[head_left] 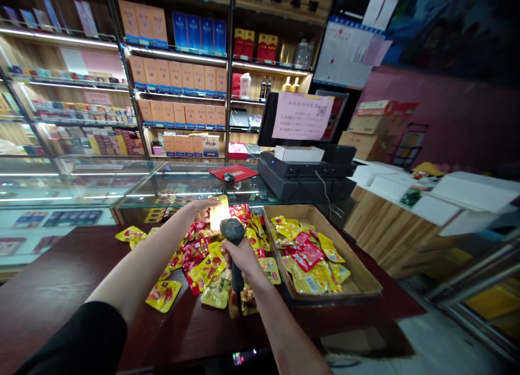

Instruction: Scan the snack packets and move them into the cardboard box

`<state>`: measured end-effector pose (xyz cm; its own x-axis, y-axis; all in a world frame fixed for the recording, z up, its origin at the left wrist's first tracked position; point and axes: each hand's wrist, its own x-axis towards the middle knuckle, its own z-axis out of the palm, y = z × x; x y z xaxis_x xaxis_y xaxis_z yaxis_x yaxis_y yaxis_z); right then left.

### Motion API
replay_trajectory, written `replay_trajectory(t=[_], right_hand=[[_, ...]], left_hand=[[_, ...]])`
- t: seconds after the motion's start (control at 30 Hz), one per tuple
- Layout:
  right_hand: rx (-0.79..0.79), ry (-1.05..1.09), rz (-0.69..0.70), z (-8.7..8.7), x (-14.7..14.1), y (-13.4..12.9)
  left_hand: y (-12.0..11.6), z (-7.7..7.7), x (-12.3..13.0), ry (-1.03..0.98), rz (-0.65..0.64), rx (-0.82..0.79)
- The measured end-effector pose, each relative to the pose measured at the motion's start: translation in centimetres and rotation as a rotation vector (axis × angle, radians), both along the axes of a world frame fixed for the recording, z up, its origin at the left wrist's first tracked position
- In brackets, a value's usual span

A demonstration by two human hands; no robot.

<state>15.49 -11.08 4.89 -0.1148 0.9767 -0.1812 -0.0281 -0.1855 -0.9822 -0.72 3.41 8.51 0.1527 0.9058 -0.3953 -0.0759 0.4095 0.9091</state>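
My right hand (242,257) is wrapped round the handle of a black handheld scanner (232,230). In front of the scanner's head, my left hand (199,209) holds a yellow snack packet (220,213), brightly lit by white light. Beneath and around both hands lies a loose pile of yellow and red snack packets (209,266) on the dark red table (81,277). Just right of the pile, a shallow cardboard box (359,272) holds more packets (306,256) of the same kinds.
Behind the table stands a glass counter (187,177) with a red mouse pad (239,173), a black mouse (228,177) and a monitor (270,120) above a black cash drawer (304,182). Shelves of boxed goods (179,77) line the back. White boxes (422,204) sit at right.
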Motion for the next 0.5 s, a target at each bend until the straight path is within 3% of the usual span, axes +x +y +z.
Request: replay_trajectory(t=[0.17, 0.33, 0.5], right_hand=[[0.008, 0.007, -0.034, -0.1, 0.0, 0.3], [0.221, 0.107, -0.231, 1.2, 1.6, 1.8], [-0.051, 0.329, -0.157, 3.0, 5.9, 4.1]], left_hand=[[-0.4, 0.6, 0.3, 0.032, -0.015, -0.104], [-1.5, 0.2, 1.1, 0.014, -0.090, -0.135], [-3.3, 0.2, 4.1, -0.109, -0.253, -0.108]])
